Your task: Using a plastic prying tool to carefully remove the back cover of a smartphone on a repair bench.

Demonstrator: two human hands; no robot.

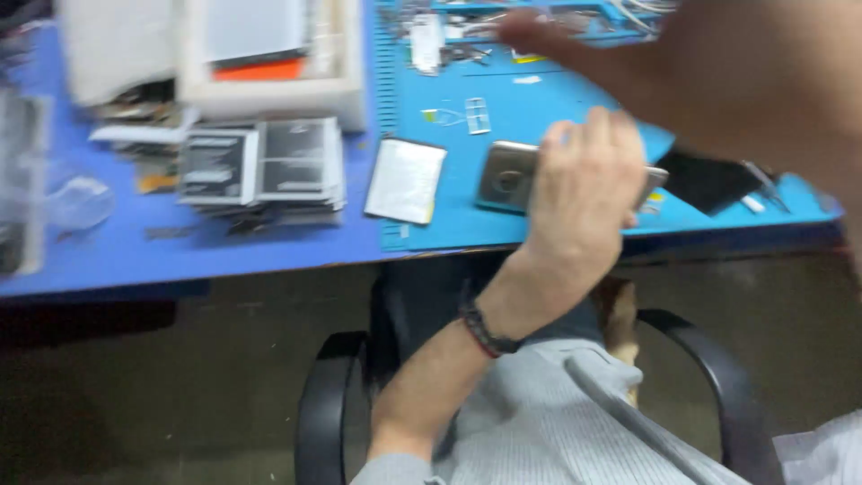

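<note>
Blue work mat [575,103]: left hand [584,193] clasps silver phone [507,175], back up, unopened; flat battery [406,180] just left; right hand [736,72] blurred, grip unclear.

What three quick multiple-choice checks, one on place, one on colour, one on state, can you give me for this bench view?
1. Where does the white flat battery lie?
A. Left of the phone on the blue mat
B. On the chair
C. Inside the white tray

2. What colour is the wristband on the left hand?
A. White
B. Dark
C. Yellow

3. What is the left hand doing?
A. Resting flat on the mat
B. Hanging free below the table
C. Gripping the phone

Answers: 1 A, the battery sits at the mat's left edge, beside the phone. 2 B, the band looks dark. 3 C, its fingers curl over the phone, while the blurred right hand is raised and holds nothing visible.
</note>
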